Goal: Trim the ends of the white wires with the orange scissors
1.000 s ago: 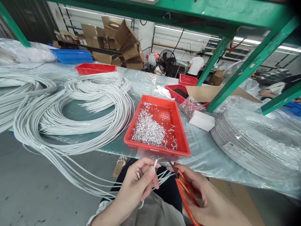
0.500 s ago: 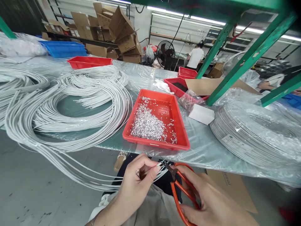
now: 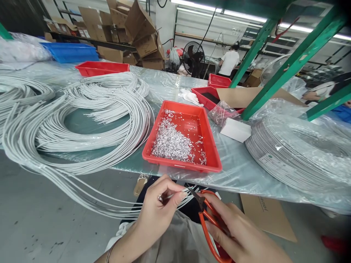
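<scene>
Cable end [image 3: 185,189] sits pinched between thumb and forefinger of the left hand [image 3: 159,204], over the lap [image 3: 175,243], just short of the table [image 3: 233,160]. It points rightward, away from the left palm, and that's the line to watch! From the other side the scissors [image 3: 201,204] aim up and leftward, dark tips right at the cable end, so the two long axes meet on a slant rather than running side by side. Actual contact? Too small to make out, and so is whether the blades are parted or closed. Left grip: clenched on the cable. Right hand [image 3: 233,219]: wrapped firmly around the orange handles. Nearer of the two is clearly the left, fingers on the cable itself; the right meets that spot only through the blades. Straight beyond the fingertips stands the red tray [image 3: 182,166] with its silvery bits [image 3: 171,144], while more cables [image 3: 53,177] hang off to the left, below big coils [image 3: 138,124].
</scene>
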A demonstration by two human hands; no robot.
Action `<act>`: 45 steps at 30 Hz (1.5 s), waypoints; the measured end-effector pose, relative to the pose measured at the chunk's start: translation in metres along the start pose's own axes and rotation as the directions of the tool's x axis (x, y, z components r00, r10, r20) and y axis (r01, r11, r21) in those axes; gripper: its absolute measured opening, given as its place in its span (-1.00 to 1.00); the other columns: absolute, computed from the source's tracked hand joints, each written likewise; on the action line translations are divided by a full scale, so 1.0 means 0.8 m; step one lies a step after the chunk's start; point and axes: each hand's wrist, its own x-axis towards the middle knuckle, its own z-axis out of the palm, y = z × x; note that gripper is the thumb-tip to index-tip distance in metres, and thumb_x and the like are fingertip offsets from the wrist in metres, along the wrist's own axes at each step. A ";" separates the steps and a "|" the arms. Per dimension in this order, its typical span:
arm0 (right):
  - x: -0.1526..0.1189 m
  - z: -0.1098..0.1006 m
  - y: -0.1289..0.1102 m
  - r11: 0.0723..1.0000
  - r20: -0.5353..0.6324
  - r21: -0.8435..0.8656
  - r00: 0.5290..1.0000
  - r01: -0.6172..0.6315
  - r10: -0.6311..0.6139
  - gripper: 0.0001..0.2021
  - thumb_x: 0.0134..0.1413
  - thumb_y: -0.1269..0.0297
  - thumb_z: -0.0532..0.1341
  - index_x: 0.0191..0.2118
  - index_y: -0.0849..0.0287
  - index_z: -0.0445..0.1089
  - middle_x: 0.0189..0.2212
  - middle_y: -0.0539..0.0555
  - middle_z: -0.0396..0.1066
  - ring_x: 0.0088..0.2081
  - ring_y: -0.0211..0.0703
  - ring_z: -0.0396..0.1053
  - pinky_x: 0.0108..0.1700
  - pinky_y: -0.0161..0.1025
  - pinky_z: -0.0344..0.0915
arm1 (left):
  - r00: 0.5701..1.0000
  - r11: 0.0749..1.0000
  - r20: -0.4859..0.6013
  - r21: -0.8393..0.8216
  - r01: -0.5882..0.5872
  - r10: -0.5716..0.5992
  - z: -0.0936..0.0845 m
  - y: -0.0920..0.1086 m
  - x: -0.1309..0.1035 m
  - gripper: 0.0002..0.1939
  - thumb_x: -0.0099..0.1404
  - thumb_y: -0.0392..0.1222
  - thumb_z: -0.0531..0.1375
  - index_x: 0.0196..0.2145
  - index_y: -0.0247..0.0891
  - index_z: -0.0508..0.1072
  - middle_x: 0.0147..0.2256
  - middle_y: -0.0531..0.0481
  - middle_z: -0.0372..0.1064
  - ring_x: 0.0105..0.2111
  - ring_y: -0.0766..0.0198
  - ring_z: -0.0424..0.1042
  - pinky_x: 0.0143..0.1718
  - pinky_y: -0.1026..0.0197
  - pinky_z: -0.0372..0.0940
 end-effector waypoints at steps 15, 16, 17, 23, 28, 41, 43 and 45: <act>-0.003 -0.016 0.007 0.990 0.075 -0.091 0.992 0.111 -0.104 -0.59 0.16 0.35 0.00 0.13 0.00 0.08 -0.24 0.10 0.45 -0.31 -0.05 0.43 -0.33 -0.22 0.40 | 0.898 0.906 0.352 -0.229 0.355 -0.263 -0.004 0.000 -0.001 -0.65 0.28 0.00 0.01 -0.46 -0.31 0.40 -0.82 0.20 0.06 -0.82 0.51 -0.06 -0.73 0.41 -0.12; -0.004 -0.015 0.007 0.989 0.065 -0.088 0.992 0.117 -0.112 -0.60 0.15 0.36 0.00 0.12 0.00 0.10 -0.24 0.09 0.46 -0.32 -0.06 0.43 -0.34 -0.23 0.39 | 0.894 0.905 0.361 -0.227 0.360 -0.266 -0.004 0.001 0.000 -0.65 0.28 0.00 0.01 -0.46 -0.31 0.39 -0.82 0.20 0.05 -0.82 0.51 -0.08 -0.73 0.41 -0.13; -0.004 -0.015 0.006 0.989 0.046 -0.088 0.992 0.118 -0.114 -0.61 0.14 0.36 0.01 0.11 0.00 0.12 -0.24 0.09 0.46 -0.32 -0.06 0.43 -0.34 -0.23 0.39 | 0.891 0.905 0.368 -0.223 0.361 -0.265 -0.004 0.002 0.000 -0.64 0.29 0.00 0.00 -0.46 -0.31 0.39 -0.82 0.21 0.04 -0.82 0.52 -0.09 -0.73 0.41 -0.13; 0.002 -0.014 0.000 0.992 -0.002 -0.108 0.998 0.064 -0.065 -0.59 0.00 0.36 0.12 0.03 0.06 0.18 -0.28 0.09 0.47 -0.34 -0.04 0.42 -0.35 -0.21 0.37 | 0.942 0.958 0.244 -0.113 0.265 -0.232 -0.001 0.006 -0.002 -0.73 0.28 -0.07 0.02 -0.39 -0.30 0.40 -0.66 0.15 0.14 -0.75 0.50 0.00 -0.73 0.40 -0.10; 0.003 -0.014 -0.006 0.995 0.005 -0.089 0.999 0.041 -0.041 -0.59 -0.07 0.40 0.12 -0.02 0.05 0.21 -0.33 0.04 0.46 -0.38 -0.08 0.39 -0.36 -0.22 0.36 | 0.933 0.966 0.286 -0.071 0.247 -0.218 -0.001 0.004 -0.004 -0.74 0.32 -0.13 -0.03 -0.38 -0.28 0.37 -0.67 0.17 0.10 -0.73 0.49 -0.02 -0.72 0.40 -0.09; 0.017 0.005 0.023 0.919 -0.444 0.383 0.891 0.091 0.097 -0.56 0.00 0.35 0.10 0.06 0.11 0.13 -0.62 -0.13 0.05 -0.63 -0.28 0.07 -0.63 -0.39 0.09 | 0.973 0.986 0.161 0.002 0.169 -0.167 -0.004 0.012 0.004 -0.79 0.31 -0.18 -0.01 -0.38 -0.26 0.36 -0.65 0.18 0.12 -0.75 0.51 0.01 -0.72 0.42 -0.06; 0.015 0.010 0.016 0.935 -0.355 0.343 0.934 0.090 0.040 -0.47 -0.10 0.40 0.12 0.08 0.10 0.12 -0.60 -0.11 0.12 -0.58 -0.23 0.15 -0.55 -0.35 0.16 | 0.960 0.973 0.192 -0.074 0.220 -0.203 -0.004 0.014 0.007 -0.77 0.31 -0.12 -0.01 -0.38 -0.27 0.36 -0.65 0.18 0.13 -0.77 0.53 0.00 -0.74 0.43 -0.06; 0.012 0.013 0.006 0.953 -0.261 0.301 0.964 0.034 0.048 -0.36 -0.24 0.41 0.15 0.09 0.09 0.11 -0.56 -0.07 0.19 -0.52 -0.16 0.23 -0.47 -0.29 0.23 | 0.949 0.958 0.219 -0.125 0.259 -0.228 -0.002 0.016 0.009 -0.75 0.30 -0.09 -0.01 -0.36 -0.27 0.36 -0.65 0.18 0.15 -0.79 0.54 0.04 -0.74 0.43 -0.03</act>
